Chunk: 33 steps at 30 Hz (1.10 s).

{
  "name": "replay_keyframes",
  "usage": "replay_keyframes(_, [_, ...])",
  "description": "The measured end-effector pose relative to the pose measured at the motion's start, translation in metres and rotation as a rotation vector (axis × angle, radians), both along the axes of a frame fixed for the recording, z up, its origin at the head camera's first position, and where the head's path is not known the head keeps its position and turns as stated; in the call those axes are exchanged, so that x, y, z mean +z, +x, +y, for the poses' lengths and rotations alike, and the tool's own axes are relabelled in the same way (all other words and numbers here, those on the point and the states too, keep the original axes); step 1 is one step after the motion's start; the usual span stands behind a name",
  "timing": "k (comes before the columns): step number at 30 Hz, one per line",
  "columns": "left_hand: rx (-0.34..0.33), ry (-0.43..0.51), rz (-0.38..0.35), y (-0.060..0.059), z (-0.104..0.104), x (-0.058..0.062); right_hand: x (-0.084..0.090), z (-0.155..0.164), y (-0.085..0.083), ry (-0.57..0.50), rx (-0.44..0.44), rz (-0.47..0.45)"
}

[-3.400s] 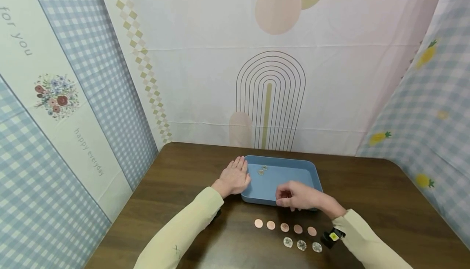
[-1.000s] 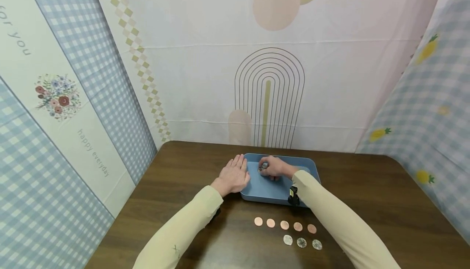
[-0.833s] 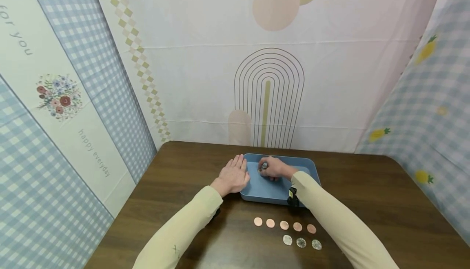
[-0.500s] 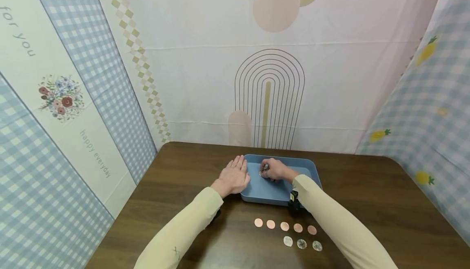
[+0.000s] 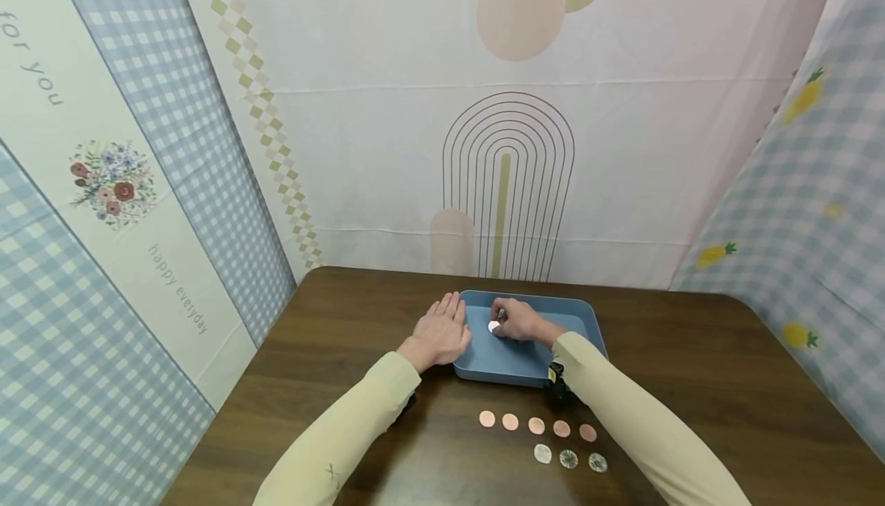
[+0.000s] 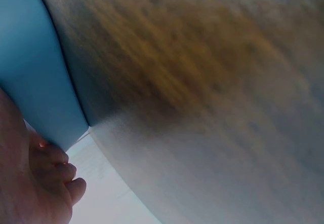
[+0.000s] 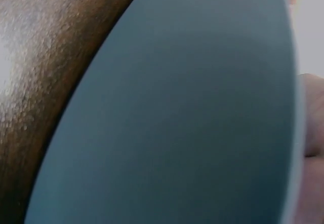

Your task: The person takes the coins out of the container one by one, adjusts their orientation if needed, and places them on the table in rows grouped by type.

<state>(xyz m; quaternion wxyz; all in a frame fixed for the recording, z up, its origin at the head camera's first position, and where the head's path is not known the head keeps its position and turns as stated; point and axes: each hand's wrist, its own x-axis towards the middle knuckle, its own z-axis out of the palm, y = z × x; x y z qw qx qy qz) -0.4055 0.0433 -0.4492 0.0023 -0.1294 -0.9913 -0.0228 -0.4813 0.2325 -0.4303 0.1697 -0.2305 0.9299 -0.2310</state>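
A shallow blue tray (image 5: 508, 372) sits on the table, its outer wall (image 7: 177, 107) filling much of the right wrist view. My left hand (image 5: 439, 333) rests at the tray's left rim with its fingers straight; in the left wrist view its curved fingertips (image 6: 63, 176) lie by the tray's side. Inside the tray, my right hand (image 5: 518, 320) pinches a bright silver coin (image 5: 494, 326) with thumb and fingers. A second coin (image 5: 502, 313) shows among those fingers, partly hidden.
On the brown wooden table (image 5: 373, 314), a row of several copper-coloured coins (image 5: 536, 425) lies in front of the tray. Nearer still are three silver coins (image 5: 568, 458). A patterned cloth (image 5: 373, 145) hangs behind the table.
My right hand has gone from above the tray's near rim to the coins inside, then shifted slightly nearer. The coin at its fingertips now gleams brightly. My left hand has stayed put.
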Motion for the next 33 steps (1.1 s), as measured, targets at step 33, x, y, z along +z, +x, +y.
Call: replay_keyframes(33, [0.045,0.006,0.004,-0.021,0.01,0.001,0.027,0.031,0.002,-0.208,0.204,-0.034])
